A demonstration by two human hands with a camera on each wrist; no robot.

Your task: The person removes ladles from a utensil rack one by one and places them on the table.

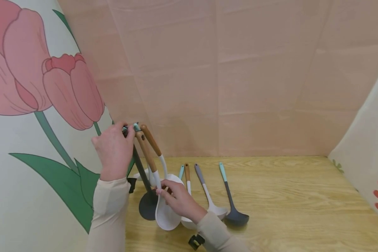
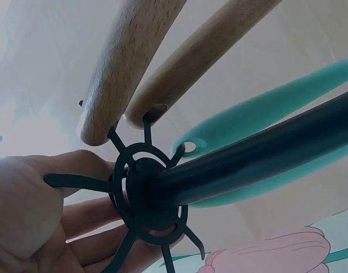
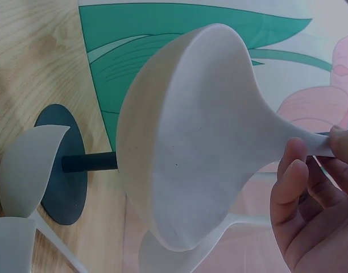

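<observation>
At the table's (image 1: 289, 196) left | right hand (image 1: 180, 200) pinches white ladle (image 1: 167, 217) at the neck, bowl (image 3: 202, 136) below its grip | wooden handle (image 1: 146, 152) slants up-left to the hooks (image 2: 118, 143), nearer left hand (image 1: 116, 148), which clasps black rack (image 1: 140, 168) at the top

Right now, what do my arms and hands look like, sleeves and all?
Your left cream fabric sleeve and right cream fabric sleeve are long and plain, ending at the wrists. A small black fitting shows beside the left cuff, another small black fitting by the right. Your left hand and right hand are ungloved.
</observation>
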